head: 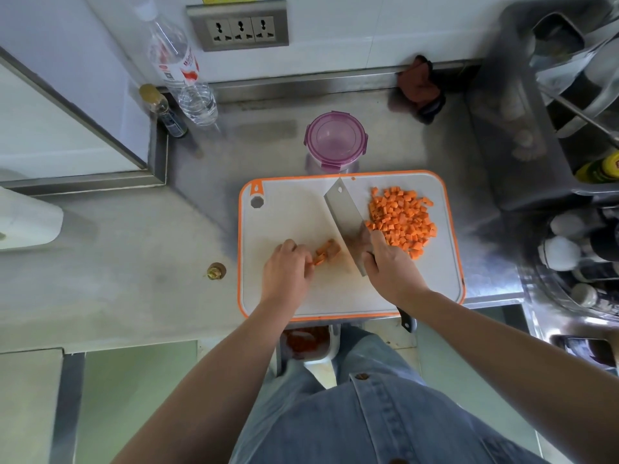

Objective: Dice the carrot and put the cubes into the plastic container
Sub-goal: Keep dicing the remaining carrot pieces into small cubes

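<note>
- White plastic cutting board with orange rim (294, 212) lies on a brushed steel counter (134, 246).
- Left hand (286, 267), at 8 o'clock on the board: fingers curled, pinching down on a short bundle of orange carrot sticks (326, 251) lying near board centre.
- Right hand (388, 266), at 5 o'clock: wrapped round the grip of a rectangular steel cleaver (341, 212), index finger up on the blade's side. The black handle end pokes out under the wrist past the board's 6 o'clock edge.
- Cleaver blade runs from 12 o'clock towards 5 o'clock, just right of the sticks; can't tell if the edge is touching them.
- Heap of diced orange carrot cubes (402, 219) at 2 o'clock on the board, right of the blade, touching the right hand's knuckles.
- Round clear plastic container with purple clip lid (335, 139), lid on, on the counter just beyond the board's 12 o'clock edge. No cubes seen in it.
- Cut-off carrot top (216, 271) on the counter at 9 o'clock, apart from the board.
- Clear water bottle with red label (181, 68) and small dark bottle with gold cap (160, 108) at 11 o'clock by the wall.
- Red-and-black cloth lump (420, 87) at 1 o'clock.
</note>
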Motion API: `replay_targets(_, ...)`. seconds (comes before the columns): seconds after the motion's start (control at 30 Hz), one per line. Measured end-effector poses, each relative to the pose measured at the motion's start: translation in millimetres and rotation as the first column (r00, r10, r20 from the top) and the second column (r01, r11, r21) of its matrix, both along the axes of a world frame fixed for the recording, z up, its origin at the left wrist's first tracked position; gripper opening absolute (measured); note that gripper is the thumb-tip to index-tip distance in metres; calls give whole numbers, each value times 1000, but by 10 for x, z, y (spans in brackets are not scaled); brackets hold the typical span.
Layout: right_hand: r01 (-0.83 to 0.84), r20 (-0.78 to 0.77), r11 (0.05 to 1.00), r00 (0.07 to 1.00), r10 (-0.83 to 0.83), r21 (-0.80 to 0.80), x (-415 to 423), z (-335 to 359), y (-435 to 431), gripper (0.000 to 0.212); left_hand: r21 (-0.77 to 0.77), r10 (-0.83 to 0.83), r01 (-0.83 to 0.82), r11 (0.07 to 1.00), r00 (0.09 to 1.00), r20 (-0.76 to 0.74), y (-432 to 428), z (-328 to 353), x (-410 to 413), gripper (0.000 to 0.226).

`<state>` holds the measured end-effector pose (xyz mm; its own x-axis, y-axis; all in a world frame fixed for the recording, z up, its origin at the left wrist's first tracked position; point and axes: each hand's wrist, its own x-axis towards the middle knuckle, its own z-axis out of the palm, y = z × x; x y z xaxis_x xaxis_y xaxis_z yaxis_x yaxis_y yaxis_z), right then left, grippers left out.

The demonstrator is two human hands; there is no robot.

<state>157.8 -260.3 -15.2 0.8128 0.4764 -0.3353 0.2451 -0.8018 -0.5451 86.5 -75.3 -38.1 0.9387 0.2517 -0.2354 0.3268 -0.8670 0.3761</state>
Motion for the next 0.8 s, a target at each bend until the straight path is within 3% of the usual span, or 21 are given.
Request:
replay_targets(0.23,-2,-13,1000,1000,2,3,-3,13,-25,3,13,100,-100,995,995,10,-4,20,13,16)
replay_targets(0.47,9,-19,1000,1000,-9,-25,-3,41,-97,10,13,58,-58,998,998,15,-179,8,171,18)
replay_targets(0.67,-23,-30,1000,999,23,-14,19,63,-102,9,18,35,-35,999,999,31,-220,-27,169,55)
replay_targets(0.8,-49,-11,999,999,48,-19,24,78,-83,15,58,9,-10,998,1000,24,-255,-39,203,39)
